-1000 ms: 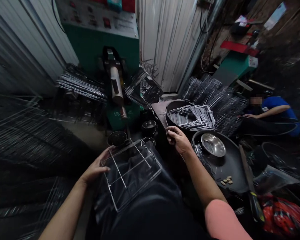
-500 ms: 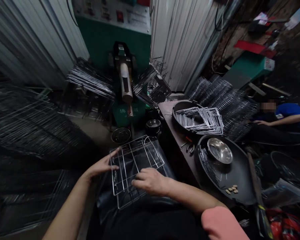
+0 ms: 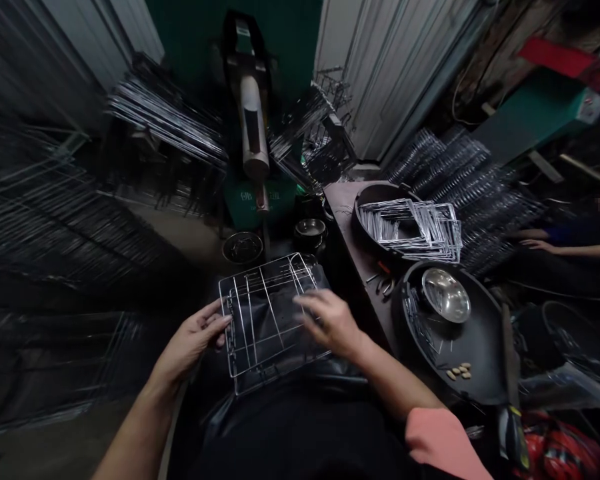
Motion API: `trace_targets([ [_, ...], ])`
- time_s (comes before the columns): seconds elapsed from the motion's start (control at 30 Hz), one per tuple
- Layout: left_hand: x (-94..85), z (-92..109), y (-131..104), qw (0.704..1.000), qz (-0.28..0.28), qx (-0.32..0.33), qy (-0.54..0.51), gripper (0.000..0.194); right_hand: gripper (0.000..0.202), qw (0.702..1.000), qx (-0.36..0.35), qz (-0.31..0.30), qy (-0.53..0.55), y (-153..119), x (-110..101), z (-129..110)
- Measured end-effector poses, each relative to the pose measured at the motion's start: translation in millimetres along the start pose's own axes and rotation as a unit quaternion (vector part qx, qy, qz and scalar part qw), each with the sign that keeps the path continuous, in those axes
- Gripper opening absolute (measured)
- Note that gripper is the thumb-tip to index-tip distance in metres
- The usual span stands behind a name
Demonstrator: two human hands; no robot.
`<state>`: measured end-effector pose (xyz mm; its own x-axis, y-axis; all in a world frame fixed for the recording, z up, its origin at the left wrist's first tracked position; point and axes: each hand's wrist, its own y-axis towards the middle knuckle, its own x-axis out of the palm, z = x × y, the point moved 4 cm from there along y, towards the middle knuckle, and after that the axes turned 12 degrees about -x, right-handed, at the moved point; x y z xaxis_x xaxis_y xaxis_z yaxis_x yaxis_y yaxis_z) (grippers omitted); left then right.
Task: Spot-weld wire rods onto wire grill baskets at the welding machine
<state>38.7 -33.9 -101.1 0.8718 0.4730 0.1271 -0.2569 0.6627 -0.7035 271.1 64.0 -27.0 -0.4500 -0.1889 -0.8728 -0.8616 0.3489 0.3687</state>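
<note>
A wire rack [image 3: 275,320], made of two layers of bright metal rods, lies across my lap on dark, shiny cloth. At its left edge my left hand [image 3: 197,337] is closed, with the thumb and fingers pinching the side wires. Over the rack's right part is my right hand [image 3: 330,321], its fingers stretched out, apart and slightly blurred. Nothing shows in that hand, and I cannot tell if its fingertips touch the wires.
A green machine [image 3: 250,193] with a vertical cylinder stands ahead. On the right bench [image 3: 347,200], a round tray holds wire frames [image 3: 410,227]; another pan [image 3: 485,360] holds a steel bowl [image 3: 445,295]. Wire racks [image 3: 45,220] are stacked left. Another person [image 3: 580,247] sits far right.
My right hand has moved right and up from the rack's middle, and its fingers have opened. My left hand has gone from spread fingers to a pinch on the left edge. The view has tilted down.
</note>
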Motion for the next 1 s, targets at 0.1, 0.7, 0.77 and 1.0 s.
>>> trace_targets([
  [0.1,3.2,0,0,1.000,0.005,0.001,-0.010,0.113,0.035,0.983,0.180,-0.040,-0.020,0,-9,36],
  [0.7,1.4,6,-5,0.993,0.027,0.048,0.101,0.109,0.042,0.949,0.263,0.072,0.159,-15,8,59],
  [0.77,2.9,5,-3,0.992,0.024,0.048,0.116,0.114,0.043,0.947,0.276,0.058,0.152,-22,13,61],
  [1.0,3.2,0,-2,0.990,0.031,0.042,0.133,0.117,0.043,0.942,0.289,0.047,0.163,-27,17,63],
])
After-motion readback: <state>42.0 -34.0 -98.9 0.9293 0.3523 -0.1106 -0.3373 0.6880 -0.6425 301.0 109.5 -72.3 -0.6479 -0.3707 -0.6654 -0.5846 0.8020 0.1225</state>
